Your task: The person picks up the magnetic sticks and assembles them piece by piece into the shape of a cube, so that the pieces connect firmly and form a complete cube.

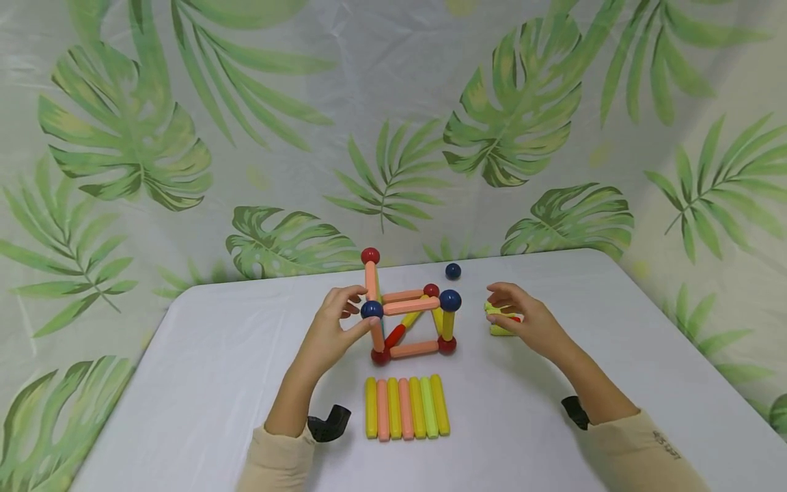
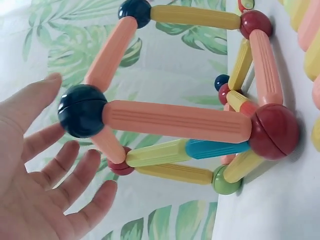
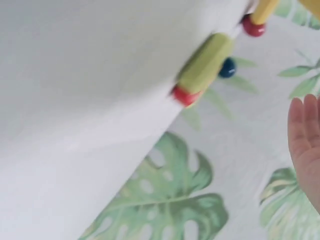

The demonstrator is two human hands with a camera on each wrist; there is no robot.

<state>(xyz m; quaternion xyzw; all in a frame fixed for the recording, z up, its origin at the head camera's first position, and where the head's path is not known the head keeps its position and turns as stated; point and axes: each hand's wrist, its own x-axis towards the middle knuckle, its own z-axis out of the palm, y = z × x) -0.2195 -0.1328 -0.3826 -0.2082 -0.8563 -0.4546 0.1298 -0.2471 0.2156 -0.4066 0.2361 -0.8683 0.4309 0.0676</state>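
A frame of magnetic rods and balls (image 1: 412, 306) stands on the table, with salmon, yellow and multicoloured rods joined by red, dark blue and green balls. My left hand (image 1: 328, 335) is at its left front upper corner, fingers spread around a dark blue ball (image 2: 82, 111). In the left wrist view the index fingertip is right at that ball, while the thumb (image 2: 37, 97) stands off it. A salmon rod (image 2: 177, 121) runs from this ball to a red ball (image 2: 275, 131) at the base. My right hand (image 1: 529, 321), holding nothing, hovers beside several yellow-green rods (image 1: 503, 330) with loosely bent fingers.
Several yellow, salmon and lime rods (image 1: 408, 408) lie side by side in front of the frame. A loose dark blue ball (image 1: 453, 271) sits near the table's back edge. Behind the white table (image 1: 529, 437) hangs a leaf-patterned cloth (image 1: 393, 89).
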